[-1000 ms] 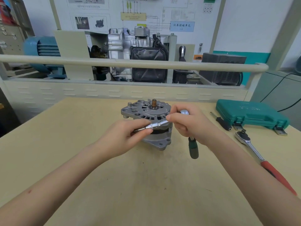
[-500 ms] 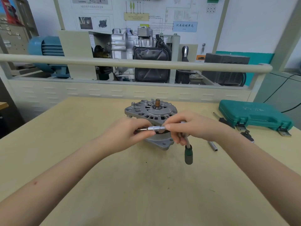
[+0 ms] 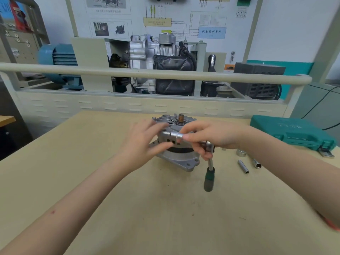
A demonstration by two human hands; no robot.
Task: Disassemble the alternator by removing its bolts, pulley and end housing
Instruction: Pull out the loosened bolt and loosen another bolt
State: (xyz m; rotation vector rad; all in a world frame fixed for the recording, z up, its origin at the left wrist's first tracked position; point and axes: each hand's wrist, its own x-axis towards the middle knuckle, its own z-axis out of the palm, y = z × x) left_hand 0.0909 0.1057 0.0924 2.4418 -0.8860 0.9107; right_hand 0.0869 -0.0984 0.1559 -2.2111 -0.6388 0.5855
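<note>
Head view: loose sockets (image 3: pixel 243 166) beside green case (image 3: pixel 292 134), hands (image 3: pixel 145 142) before alternator (image 3: pixel 176 155)

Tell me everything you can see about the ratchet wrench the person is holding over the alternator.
The ratchet wrench looks like bright metal with a dark green grip at its lower end, which hangs down toward the table in front of the alternator. From its head a metal extension with a socket juts out sideways to the left. The right hand grips the head and pinches the extension. The left hand is blurred beside the socket's tip; contact is unclear.
</note>
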